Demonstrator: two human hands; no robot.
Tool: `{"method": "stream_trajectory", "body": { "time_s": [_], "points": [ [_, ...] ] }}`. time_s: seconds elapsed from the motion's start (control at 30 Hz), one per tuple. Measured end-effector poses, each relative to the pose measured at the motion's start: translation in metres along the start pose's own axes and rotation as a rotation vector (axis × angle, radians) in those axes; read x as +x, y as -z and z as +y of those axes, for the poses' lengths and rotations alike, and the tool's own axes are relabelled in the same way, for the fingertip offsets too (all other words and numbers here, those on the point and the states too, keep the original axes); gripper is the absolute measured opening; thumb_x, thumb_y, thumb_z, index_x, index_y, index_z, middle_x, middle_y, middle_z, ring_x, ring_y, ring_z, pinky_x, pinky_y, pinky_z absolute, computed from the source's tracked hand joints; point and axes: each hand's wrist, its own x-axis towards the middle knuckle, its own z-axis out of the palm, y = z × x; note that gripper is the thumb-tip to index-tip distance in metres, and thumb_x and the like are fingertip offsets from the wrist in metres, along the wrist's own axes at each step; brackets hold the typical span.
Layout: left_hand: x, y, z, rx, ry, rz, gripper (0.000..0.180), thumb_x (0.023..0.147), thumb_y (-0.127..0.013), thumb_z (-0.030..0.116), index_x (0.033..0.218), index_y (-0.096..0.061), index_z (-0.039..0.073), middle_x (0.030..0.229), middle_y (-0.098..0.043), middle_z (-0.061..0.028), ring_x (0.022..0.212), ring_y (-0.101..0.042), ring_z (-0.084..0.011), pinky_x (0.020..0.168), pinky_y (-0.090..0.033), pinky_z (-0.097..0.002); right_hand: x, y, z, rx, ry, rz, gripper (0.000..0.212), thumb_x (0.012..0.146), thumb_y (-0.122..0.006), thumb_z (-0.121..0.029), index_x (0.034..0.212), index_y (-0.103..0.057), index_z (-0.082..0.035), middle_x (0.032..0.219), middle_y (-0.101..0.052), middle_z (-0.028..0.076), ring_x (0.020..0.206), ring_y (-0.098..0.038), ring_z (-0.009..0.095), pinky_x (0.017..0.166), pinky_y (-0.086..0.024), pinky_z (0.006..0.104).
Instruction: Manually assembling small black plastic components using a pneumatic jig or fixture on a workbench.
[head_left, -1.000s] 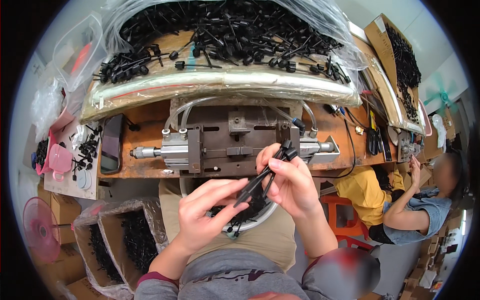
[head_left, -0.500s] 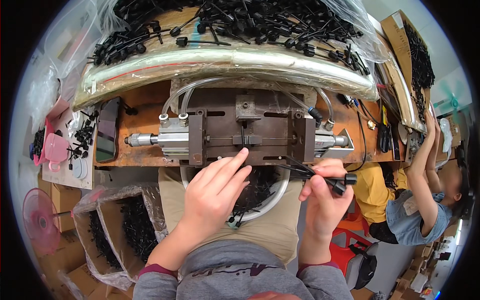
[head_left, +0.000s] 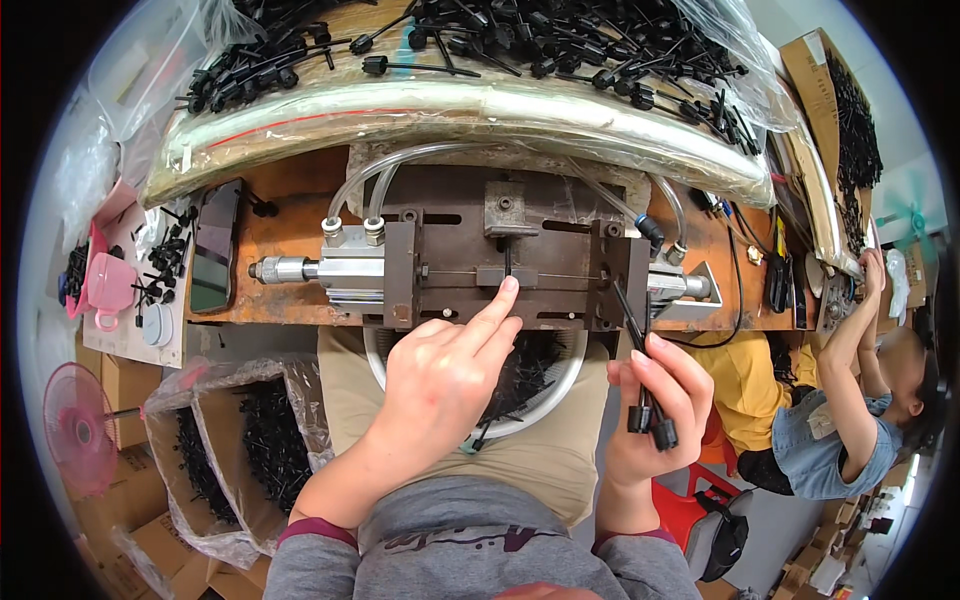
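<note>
My left hand reaches over the front of a dark metal fixture. Its index finger is stretched out, and the tip touches the lower end of a thin black stem lying in the small centre block. The other fingers are partly bent; the thumb is hidden. To the right of the fixture's front edge, my right hand is closed round a few black thin-stemmed parts with knob-like heads. Their heads hang down by the palm and their stems point up toward the fixture's right end plate.
Silver air cylinders with clear hoses flank the fixture. Behind, a plastic-wrapped ledge carries a heap of black parts. A round-rimmed container sits at my lap. A phone lies left; a co-worker works at right.
The parts in my right hand have turned, so their heads now hang down rather than point right. My left fingers have bent more, leaving the index finger extended at the stem.
</note>
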Motion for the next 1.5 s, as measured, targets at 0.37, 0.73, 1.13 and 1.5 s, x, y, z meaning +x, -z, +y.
{"method": "stream_trajectory", "body": {
  "time_s": [0.37, 0.73, 1.13, 1.5],
  "points": [
    [-0.009, 0.003, 0.008, -0.554, 0.182, 0.107, 0.021, 0.076, -0.073, -0.002, 0.096, -0.067, -0.005, 0.124, -0.061, -0.0152, 0.089, -0.068, -0.0202, 0.075, -0.056, -0.0298, -0.005, -0.001, 0.003, -0.114, 0.184, -0.061, 0.038, 0.065, -0.072, 0.007, 0.103, -0.074, -0.001, 0.102, -0.053, 0.009, 0.073, -0.06, 0.018, 0.062, -0.051, 0.0268],
    [-0.025, 0.017, 0.015, -1.32, 0.476, 0.092, 0.047, 0.073, -0.08, -0.001, 0.116, -0.059, 0.001, 0.103, -0.063, -0.0088, 0.07, -0.055, -0.0083, 0.062, -0.048, -0.0218, -0.002, -0.027, 0.001, -0.107, 0.404, -0.125, 0.035, 0.062, -0.075, 0.001, 0.096, -0.072, 0.006, 0.1, -0.056, 0.012, 0.068, -0.063, 0.021, 0.057, -0.054, 0.0283],
    [-0.018, 0.016, 0.013, -0.395, 0.046, 0.102, 0.03, 0.072, -0.073, -0.001, 0.101, -0.068, 0.0, 0.093, -0.063, -0.0098, 0.076, -0.065, -0.0226, 0.061, -0.053, -0.0319, 0.003, -0.027, 0.006, -0.062, 0.354, -0.192, 0.034, 0.068, -0.068, 0.0, 0.1, -0.07, 0.009, 0.102, -0.067, 0.021, 0.079, -0.07, 0.029, 0.064, -0.058, 0.032],
    [-0.002, 0.006, 0.002, 0.074, 0.002, -0.089, 0.022, 0.076, -0.072, 0.008, 0.097, -0.07, 0.004, 0.128, -0.063, -0.007, 0.061, -0.064, -0.0155, 0.054, -0.049, -0.0271, -0.011, -0.025, 0.017, 0.134, 0.193, -0.023, 0.031, 0.078, -0.068, 0.011, 0.108, -0.061, 0.004, 0.109, -0.065, 0.023, 0.087, -0.071, 0.032, 0.071, -0.059, 0.0345]
  ]
}}
